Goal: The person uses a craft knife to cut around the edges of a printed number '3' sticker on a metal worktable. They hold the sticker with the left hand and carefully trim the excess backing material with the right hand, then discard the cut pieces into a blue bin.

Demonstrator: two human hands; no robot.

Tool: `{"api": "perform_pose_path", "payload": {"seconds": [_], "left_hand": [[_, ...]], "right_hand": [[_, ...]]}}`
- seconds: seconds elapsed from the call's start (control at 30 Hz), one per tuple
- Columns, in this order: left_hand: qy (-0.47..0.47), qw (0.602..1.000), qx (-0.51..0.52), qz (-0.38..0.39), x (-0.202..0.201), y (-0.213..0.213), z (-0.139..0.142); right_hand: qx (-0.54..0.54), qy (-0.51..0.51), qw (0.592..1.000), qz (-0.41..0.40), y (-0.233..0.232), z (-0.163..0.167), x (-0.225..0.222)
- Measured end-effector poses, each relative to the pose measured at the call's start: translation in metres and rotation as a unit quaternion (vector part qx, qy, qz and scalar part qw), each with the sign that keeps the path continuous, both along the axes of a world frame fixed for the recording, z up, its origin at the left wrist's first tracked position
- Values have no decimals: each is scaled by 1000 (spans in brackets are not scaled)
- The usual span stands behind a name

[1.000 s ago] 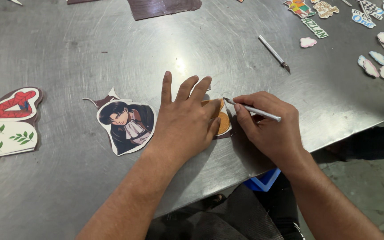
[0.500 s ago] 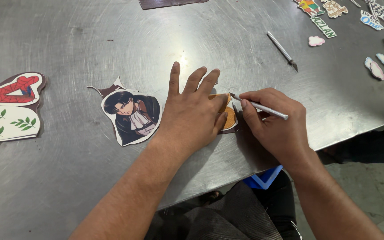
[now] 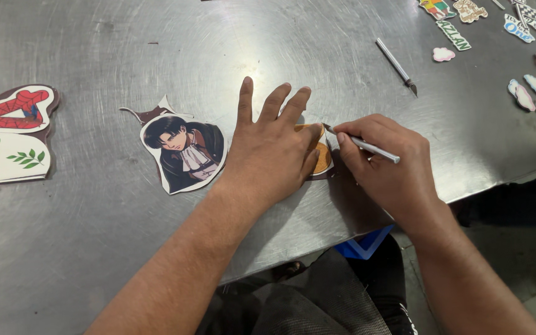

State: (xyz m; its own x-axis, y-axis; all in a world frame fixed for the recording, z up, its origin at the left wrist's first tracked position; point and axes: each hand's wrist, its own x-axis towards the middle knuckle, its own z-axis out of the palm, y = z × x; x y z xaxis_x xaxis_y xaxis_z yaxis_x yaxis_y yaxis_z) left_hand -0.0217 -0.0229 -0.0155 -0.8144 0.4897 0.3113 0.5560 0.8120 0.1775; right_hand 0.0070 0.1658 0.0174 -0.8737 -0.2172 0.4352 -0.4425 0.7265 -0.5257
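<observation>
Head cam: L hand [image 3: 274, 149] flat, fingers spread, pressing an orange cutout [image 3: 321, 155] onto the steel tabletop [image 3: 94, 248]; nothing gripped. R hand [image 3: 386, 167] has a pinch grip on a thin silver craft knife [image 3: 367, 146], tip at cutout's upper right edge. Work sits near tabletop front edge. Open steel above the hands and to lower left. Dark-haired figure cutout [image 3: 184, 152] just beside L hand, apart. Red-and-leaf cutouts [image 3: 7, 139] at far left edge, partly cropped. Spare knife [image 3: 397, 66] lies well apart, small stickers [image 3: 528, 93] far right. Most of orange cutout hidden under palm; design unreadable.
</observation>
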Motion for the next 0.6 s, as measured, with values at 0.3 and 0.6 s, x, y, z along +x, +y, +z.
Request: {"api": "perform_pose_path", "payload": {"seconds": [0.3, 0.6], "left_hand": [[-15, 1000, -11, 4, -1, -1, -1], [-7, 1000, 1, 4, 1, -4, -2]], "right_hand": [[24, 13, 1000, 8, -4, 0, 4], [11, 8, 1000, 8, -7, -1, 8]]}}
